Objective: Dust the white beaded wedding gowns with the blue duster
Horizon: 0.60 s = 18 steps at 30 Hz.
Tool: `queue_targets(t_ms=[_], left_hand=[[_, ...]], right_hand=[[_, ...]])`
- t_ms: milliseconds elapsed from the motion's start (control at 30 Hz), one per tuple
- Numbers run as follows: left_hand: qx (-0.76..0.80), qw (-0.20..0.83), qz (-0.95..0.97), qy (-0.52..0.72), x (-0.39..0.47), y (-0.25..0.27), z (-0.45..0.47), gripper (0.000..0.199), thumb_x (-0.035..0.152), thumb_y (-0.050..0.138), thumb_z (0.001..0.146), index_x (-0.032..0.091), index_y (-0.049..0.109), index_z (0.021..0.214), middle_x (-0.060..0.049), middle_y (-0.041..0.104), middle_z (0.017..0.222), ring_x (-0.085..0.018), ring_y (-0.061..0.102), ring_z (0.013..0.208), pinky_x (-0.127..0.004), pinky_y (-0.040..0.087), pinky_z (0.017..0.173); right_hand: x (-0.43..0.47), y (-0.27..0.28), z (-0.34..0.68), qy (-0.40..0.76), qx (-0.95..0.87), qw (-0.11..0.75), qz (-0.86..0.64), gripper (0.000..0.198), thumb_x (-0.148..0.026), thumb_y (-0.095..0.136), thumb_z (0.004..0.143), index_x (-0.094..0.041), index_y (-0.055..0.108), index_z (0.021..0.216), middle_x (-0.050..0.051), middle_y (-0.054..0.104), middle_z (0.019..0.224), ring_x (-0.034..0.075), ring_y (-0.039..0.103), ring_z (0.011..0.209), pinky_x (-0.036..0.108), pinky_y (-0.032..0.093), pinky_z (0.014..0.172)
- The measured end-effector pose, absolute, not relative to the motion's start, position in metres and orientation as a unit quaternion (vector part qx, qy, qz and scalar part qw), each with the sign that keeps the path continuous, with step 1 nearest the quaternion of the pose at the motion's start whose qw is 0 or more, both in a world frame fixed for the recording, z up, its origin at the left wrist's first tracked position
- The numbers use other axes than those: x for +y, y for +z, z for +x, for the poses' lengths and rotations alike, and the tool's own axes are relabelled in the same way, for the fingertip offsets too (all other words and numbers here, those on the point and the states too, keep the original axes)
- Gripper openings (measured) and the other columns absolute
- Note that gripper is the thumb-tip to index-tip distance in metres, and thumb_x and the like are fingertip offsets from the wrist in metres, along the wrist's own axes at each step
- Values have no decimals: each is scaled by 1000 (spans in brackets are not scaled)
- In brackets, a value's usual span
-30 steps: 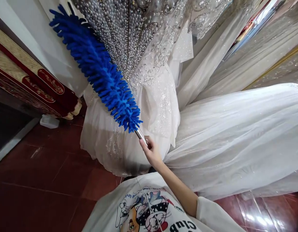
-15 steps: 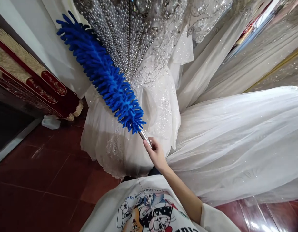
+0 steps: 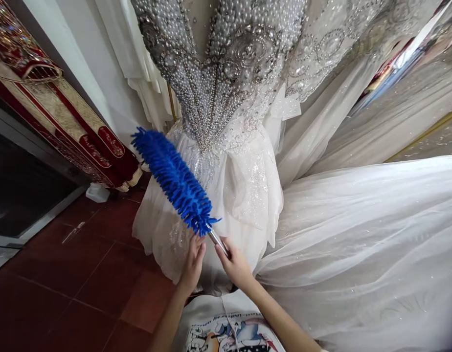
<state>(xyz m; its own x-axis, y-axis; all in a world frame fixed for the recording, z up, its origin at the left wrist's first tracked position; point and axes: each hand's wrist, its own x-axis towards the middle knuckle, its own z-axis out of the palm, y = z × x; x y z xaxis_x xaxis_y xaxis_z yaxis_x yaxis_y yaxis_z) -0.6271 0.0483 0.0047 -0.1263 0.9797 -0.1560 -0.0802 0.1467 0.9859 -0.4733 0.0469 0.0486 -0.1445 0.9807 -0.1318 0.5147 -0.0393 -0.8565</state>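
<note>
Writing shows only on the person's white shirt (image 3: 226, 332) at the bottom of the head view, beside a cartoon picture, but it is cut off and too small to read. The red and gold cloth (image 3: 82, 142), far to the left of the dress, has gold marks on it that cannot be read either.

The right hand (image 3: 235, 266) is just below the front of the white dress (image 3: 248, 186). Its fingers (image 3: 223, 252) are closed tight around the shiny metal handle (image 3: 216, 240) of the blue duster (image 3: 174, 181). The left hand (image 3: 192, 264) is right beside it, in front of the dress skirt. Its fingers (image 3: 199, 243) are held close together and nearly straight, and the tips touch the bottom end of the fluffy blue head. They are not wrapped around anything.

Both arms reach up and forward from the bottom of the picture, toward the dress. The two hands almost meet at the handle.

The duster leans up and to the left from the hands. Its blue head lies across the lower left front of the dress, just under the pearl top (image 3: 218, 73). The dress stands on a dark red tile floor (image 3: 64, 274). More white skirt (image 3: 376, 234) spreads out to the right of the dress.
</note>
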Motion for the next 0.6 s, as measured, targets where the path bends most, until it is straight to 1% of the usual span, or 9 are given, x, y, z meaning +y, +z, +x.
queue_targets(t_ms=[67, 100, 167, 267, 333, 433, 500, 567, 600], left_hand=[[504, 546, 412, 528, 63, 25, -627, 58, 58, 45, 82, 21, 49, 126, -10, 52, 133, -24, 43, 128, -43, 29, 114], [476, 549, 420, 543, 74, 41, -627, 56, 58, 43, 83, 21, 51, 124, -9, 53, 133, -24, 44, 127, -42, 29, 114], [428, 539, 441, 576, 102, 76, -624, 51, 55, 42, 84, 20, 57, 118, -7, 57, 129, -22, 50, 121, -38, 34, 110], [419, 520, 413, 619, 145, 109, -607, 43, 52, 51, 80, 18, 65, 103, -7, 69, 107, -22, 61, 103, -35, 45, 96], [439, 532, 363, 626, 158, 102, -589, 40, 50, 58, 74, 17, 66, 94, -6, 72, 91, -21, 65, 91, -34, 50, 87], [486, 549, 306, 607, 142, 56, -566, 35, 51, 61, 68, 19, 65, 82, -4, 71, 81, -19, 67, 77, -32, 53, 78], [513, 540, 284, 604, 118, 26, -563, 35, 54, 61, 67, 19, 62, 73, -4, 69, 69, -20, 66, 65, -33, 53, 67], [531, 523, 276, 607, 100, 19, -569, 35, 54, 63, 65, 19, 59, 68, -2, 67, 62, -20, 64, 59, -32, 52, 61], [537, 506, 278, 615, 98, 27, -575, 35, 54, 63, 66, 19, 59, 68, -2, 66, 62, -19, 63, 59, -31, 51, 60]], right_hand=[[44, 61, -476, 426, -650, 281, -563, 40, -51, 39, 88, -22, 58, 109, -3, 55, 64, 12, 48, 56, 25, 34, 55], [47, 72, -477, 422, -658, 284, -555, 40, -51, 40, 87, -22, 57, 109, -3, 53, 64, 12, 47, 56, 25, 33, 54], [59, 98, -479, 406, -673, 307, -536, 38, -50, 41, 88, -23, 55, 111, -4, 51, 64, 11, 45, 55, 25, 33, 54], [80, 120, -478, 385, -671, 349, -528, 37, -49, 38, 89, -23, 52, 111, -4, 48, 63, 12, 44, 52, 26, 33, 54], [84, 110, -472, 372, -659, 344, -556, 38, -50, 35, 89, -23, 51, 111, -3, 50, 65, 13, 46, 54, 27, 35, 56], [69, 67, -458, 372, -642, 298, -601, 39, -51, 35, 88, -21, 51, 108, 0, 53, 70, 16, 51, 61, 29, 38, 61], [54, 41, -452, 402, -642, 261, -598, 38, -52, 35, 88, -21, 54, 100, -1, 51, 67, 16, 51, 61, 29, 37, 60], [48, 35, -451, 426, -659, 242, -571, 36, -52, 35, 88, -21, 55, 93, -4, 46, 62, 14, 47, 57, 27, 35, 56], [51, 43, -453, 428, -672, 245, -552, 36, -51, 36, 88, -22, 55, 93, -4, 45, 60, 13, 45, 55, 27, 34, 55]])
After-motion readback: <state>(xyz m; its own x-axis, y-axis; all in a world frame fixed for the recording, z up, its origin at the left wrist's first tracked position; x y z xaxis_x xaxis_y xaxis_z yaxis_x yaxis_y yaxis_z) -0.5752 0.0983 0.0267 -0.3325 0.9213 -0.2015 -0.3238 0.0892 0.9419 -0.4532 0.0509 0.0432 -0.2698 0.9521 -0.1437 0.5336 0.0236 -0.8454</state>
